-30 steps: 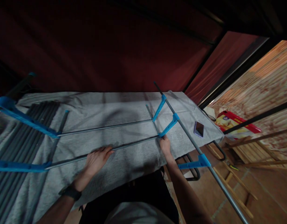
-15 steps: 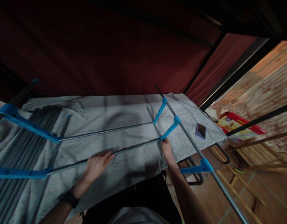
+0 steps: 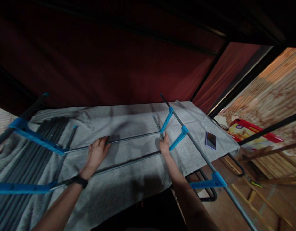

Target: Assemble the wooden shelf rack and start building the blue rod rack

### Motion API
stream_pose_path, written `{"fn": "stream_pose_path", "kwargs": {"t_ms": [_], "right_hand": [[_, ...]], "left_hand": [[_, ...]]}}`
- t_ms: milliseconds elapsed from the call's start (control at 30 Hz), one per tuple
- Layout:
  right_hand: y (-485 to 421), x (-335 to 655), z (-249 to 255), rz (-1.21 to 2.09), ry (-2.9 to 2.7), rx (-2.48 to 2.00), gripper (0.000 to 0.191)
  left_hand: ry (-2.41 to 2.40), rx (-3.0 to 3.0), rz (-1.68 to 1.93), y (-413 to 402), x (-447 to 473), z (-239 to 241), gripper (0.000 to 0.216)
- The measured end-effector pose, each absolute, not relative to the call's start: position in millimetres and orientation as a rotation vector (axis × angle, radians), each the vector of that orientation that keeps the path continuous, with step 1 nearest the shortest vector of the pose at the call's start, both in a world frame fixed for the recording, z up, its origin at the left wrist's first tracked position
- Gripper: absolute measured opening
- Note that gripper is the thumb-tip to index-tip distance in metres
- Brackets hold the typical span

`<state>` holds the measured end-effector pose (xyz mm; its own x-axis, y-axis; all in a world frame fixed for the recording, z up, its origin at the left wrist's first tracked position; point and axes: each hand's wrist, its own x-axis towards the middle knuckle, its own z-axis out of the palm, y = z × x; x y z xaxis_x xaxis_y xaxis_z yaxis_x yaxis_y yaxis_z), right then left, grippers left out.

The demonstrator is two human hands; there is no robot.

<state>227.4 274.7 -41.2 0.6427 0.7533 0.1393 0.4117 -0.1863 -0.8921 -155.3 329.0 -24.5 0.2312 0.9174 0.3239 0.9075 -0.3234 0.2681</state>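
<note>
**A:** Looking down, where are the hands?

**B:** The left hand (image 3: 96,154) lies centre left, fingers curled over the far rod (image 3: 133,136). The right hand (image 3: 164,147) sits at centre, fingers bunched where that rod meets a blue connector (image 3: 166,120). I cannot tell whether it grips.

**A:** And around them?

**B:** A grey towel (image 3: 128,183) lies beneath, and a phone (image 3: 210,140) rests on it at right.
</note>
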Motion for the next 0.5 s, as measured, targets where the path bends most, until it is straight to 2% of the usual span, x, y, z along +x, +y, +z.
{"fn": "stream_pose_path", "kwargs": {"t_ms": [200, 500], "right_hand": [[315, 248, -49, 0.488, -0.93, -1.923, 0.074], [312, 233, -44, 0.465, -0.93, -2.182, 0.072]], "left_hand": [[1.504, 2.537, 0.386, 361, -168, -37, 0.044], [1.671, 2.53, 0.274, 358, -163, -41, 0.047]]}}
